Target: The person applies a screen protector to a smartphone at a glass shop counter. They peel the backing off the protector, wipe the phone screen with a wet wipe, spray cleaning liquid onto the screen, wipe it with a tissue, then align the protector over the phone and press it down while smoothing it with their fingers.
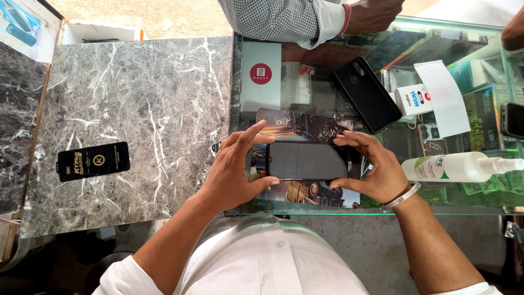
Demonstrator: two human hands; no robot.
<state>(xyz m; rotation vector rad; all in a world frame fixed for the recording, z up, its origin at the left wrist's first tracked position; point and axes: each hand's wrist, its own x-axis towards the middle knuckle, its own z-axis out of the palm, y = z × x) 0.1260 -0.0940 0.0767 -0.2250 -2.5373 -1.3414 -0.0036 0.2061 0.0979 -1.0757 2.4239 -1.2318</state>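
Your 2 hands pinch the dark phone (307, 160) by its short ends, left hand (236, 169) and right hand (374, 166), over a printed mat (305, 125) it mostly hides. Beyond your right hand lies a black case (367, 94), possibly a phone; a white spray bottle (464, 166) sits just outside it.

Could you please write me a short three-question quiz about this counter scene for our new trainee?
1. True or false: both hands grip the dark rectangular smartphone.
2. Which lies on the grey marble slab? A) white spray bottle B) flat black packet C) black phone case
3. What does the white spray bottle rest on?

Key: 1 true: left hand and right hand hold its ends. 2 B, the flat black packet. 3 The glass countertop.
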